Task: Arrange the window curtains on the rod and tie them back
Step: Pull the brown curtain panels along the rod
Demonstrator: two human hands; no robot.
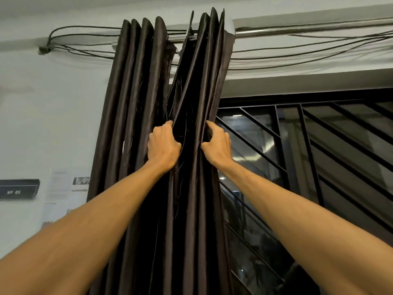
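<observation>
The dark brown satin pleated curtain [136, 103] hangs bunched at the left end of the silver metal rod [297, 30]; the left hand [162, 145] and right hand [217, 145] each grip adjacent folds, with bare rod stretching rightward above the black-grilled window [319, 145]

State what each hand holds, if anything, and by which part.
The left hand grips a middle fold of the dark curtain; the right hand grips the folds at its window-side edge.
</observation>
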